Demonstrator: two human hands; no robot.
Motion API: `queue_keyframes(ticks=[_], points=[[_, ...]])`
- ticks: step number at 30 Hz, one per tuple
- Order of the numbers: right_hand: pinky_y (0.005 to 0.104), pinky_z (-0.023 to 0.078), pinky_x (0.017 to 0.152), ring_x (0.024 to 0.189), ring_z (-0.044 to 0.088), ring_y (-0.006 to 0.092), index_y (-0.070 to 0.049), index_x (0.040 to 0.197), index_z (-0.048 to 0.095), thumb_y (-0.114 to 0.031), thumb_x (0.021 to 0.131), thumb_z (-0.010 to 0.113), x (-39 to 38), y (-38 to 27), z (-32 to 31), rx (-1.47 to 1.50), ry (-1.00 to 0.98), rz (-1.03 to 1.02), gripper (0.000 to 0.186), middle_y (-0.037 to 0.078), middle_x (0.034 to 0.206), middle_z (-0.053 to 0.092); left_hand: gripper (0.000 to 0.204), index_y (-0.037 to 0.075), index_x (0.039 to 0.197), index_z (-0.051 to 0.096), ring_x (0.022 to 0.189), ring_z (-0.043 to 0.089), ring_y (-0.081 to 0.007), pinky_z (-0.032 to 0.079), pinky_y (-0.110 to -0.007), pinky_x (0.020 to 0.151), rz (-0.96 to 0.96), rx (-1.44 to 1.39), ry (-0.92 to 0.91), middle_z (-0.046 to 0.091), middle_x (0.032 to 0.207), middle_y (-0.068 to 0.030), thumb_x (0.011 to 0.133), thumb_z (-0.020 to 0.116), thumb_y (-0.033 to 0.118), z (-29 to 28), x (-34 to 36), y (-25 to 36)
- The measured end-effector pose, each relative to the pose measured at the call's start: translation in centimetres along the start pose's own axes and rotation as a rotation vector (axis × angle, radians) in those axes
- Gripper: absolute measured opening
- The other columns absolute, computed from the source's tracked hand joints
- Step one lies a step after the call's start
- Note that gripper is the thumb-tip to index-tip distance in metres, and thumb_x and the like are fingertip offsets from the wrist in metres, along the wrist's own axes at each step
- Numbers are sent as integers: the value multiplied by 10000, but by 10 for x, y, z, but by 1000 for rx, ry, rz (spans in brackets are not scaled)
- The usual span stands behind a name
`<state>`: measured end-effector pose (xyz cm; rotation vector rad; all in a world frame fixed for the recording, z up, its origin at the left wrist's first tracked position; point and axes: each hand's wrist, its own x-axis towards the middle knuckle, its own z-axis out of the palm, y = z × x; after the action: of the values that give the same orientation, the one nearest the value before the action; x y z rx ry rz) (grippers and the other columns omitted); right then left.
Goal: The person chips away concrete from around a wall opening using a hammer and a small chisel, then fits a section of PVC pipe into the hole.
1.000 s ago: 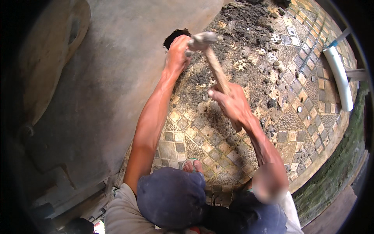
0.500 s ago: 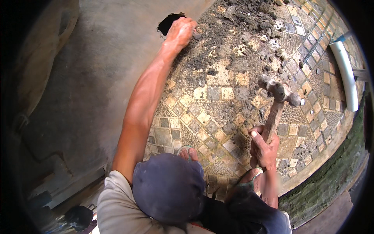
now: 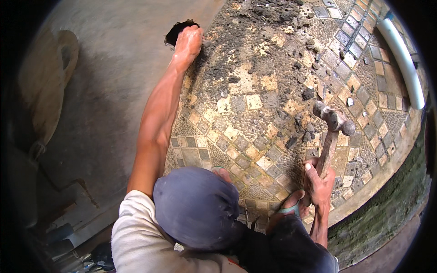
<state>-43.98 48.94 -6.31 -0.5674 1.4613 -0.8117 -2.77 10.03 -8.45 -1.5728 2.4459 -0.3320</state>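
My left hand (image 3: 188,42) is stretched far forward, closed, at the right edge of a ragged dark hole (image 3: 174,33) in the smooth grey wall surface. Its fingers are curled in and mostly hidden, so whether anything is between them does not show. In my right hand (image 3: 320,184) is a hammer (image 3: 328,150), gripped by its worn wooden handle, thumb along the side. The dirty metal head points up and away, over the tiled floor. Dark rubble (image 3: 287,20) lies scattered to the right of the hole.
The floor (image 3: 239,148) is patterned with small square and pebbled tiles. A pale pipe (image 3: 403,61) lies at the far right, beside a mossy green strip (image 3: 382,218). At the left hangs a rounded brown object (image 3: 43,86). A dark blue cap (image 3: 195,209) covers the lower middle.
The whole view has shifted slightly. My right hand has moved the hammer a little to the right and nearer. The left hand stays by the hole, slightly closer to it.
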Motion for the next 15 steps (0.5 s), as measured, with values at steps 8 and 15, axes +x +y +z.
queue_keyframes(ticks=[8, 15], points=[[249, 370, 497, 556, 490, 61, 4, 1072, 694, -214, 980, 734, 5, 24, -12, -10, 33, -22, 241, -32, 691, 566, 179, 41, 1039, 734, 713, 576, -202, 558, -488, 806, -252, -341, -741, 663, 839, -80, 987, 562, 45, -105, 0, 152], [245, 396, 563, 645, 519, 63, -18, 1194, 643, -197, 965, 739, 18, 30, -3, -159, 111, -321, 305, -20, 822, 603, 92, 10, 836, 661, 647, 634, -266, 508, -465, 590, 155, -31, -268, 682, 760, -162, 899, 594, 15, -56, -18, 110]])
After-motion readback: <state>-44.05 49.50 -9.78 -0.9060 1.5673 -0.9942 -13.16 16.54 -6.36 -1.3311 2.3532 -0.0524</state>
